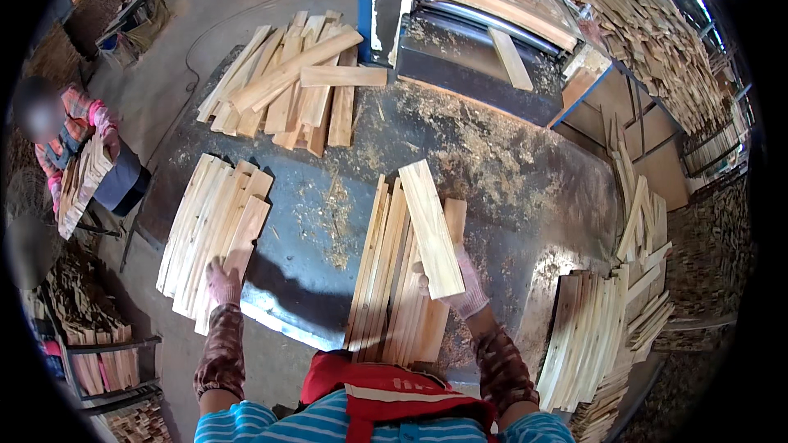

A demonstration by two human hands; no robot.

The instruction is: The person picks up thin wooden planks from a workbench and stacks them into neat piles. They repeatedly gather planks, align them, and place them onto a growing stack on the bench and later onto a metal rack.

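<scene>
In my right hand (469,285), gloved and closed, is a pale wooden board (431,230). It is tilted up over a row of boards (382,267) lying side by side in front of me. The far end of the held board leans slightly left. My left hand (223,283), also gloved, touches the near end of a second row of boards (205,234) on the left, its fingers apart on the wood. A slightly redder board (248,234) lies at that row's right side, against the left hand.
A loose heap of boards (308,86) lies at the table's far left. Behind the sawdust-strewn metal table (509,180) stands a roller machine (484,41) with one board (510,59) on its bed. More boards (583,336) are stacked at right. Another person (78,143) carries boards at far left.
</scene>
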